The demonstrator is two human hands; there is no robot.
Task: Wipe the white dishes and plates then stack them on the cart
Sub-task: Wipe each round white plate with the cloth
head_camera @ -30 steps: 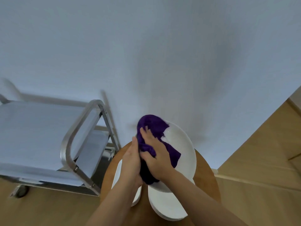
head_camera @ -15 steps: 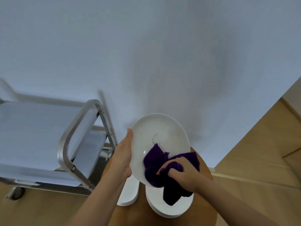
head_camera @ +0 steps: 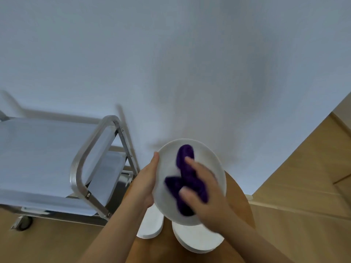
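Observation:
My left hand point(head_camera: 147, 182) grips the left rim of a white plate point(head_camera: 207, 158), held tilted above a round wooden table point(head_camera: 239, 202). Against the plate's face my right hand point(head_camera: 207, 196) presses a bunched purple cloth point(head_camera: 185, 177), fingers curled over it. Below the held plate lie more white dishes: a stack point(head_camera: 197, 238) on the table's near side and another plate point(head_camera: 152, 224) to its left, both partly hidden. The metal cart point(head_camera: 79, 168) with pale shelves stands at the left.
A white wall fills the upper view. Wooden flooring point(head_camera: 303, 186) shows at the right and bottom left. The cart's handle bar point(head_camera: 91, 147) curves close to my left hand, and a caster wheel point(head_camera: 23, 223) sits at the lower left.
The cloth and my right hand have slid from the plate's lower edge up onto its middle. The plate stays tilted in my left hand.

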